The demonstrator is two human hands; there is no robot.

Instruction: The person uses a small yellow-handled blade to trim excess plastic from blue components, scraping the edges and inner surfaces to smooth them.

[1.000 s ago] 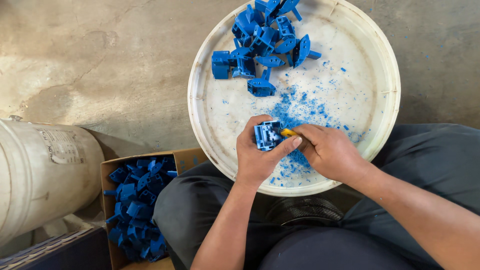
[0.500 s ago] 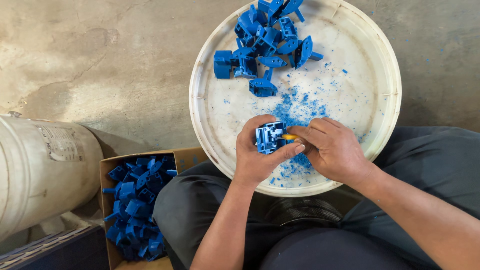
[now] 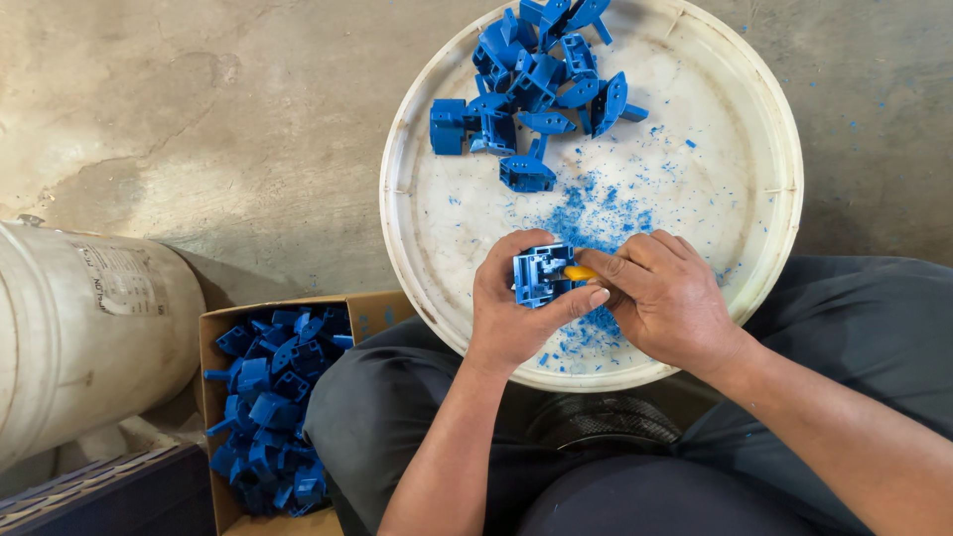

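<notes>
My left hand [image 3: 516, 318] grips a small blue plastic part [image 3: 541, 274] over the near side of a round white lid [image 3: 417, 238]. My right hand [image 3: 665, 298] holds a tool with a yellow handle [image 3: 579, 272] against that part. Only the handle's end shows; its tip is hidden. Blue shavings [image 3: 601, 213] lie scattered on the lid under and beyond my hands. A pile of blue plastic parts [image 3: 541, 79] sits at the lid's far side.
A cardboard box [image 3: 220, 328] filled with more blue parts [image 3: 273, 397] stands at the lower left beside my leg. A white drum [image 3: 79, 337] lies on its side at the left. Concrete floor surrounds the lid.
Both hands stay together on the blue part; they have shifted only slightly, with the part turned a little in my left hand.
</notes>
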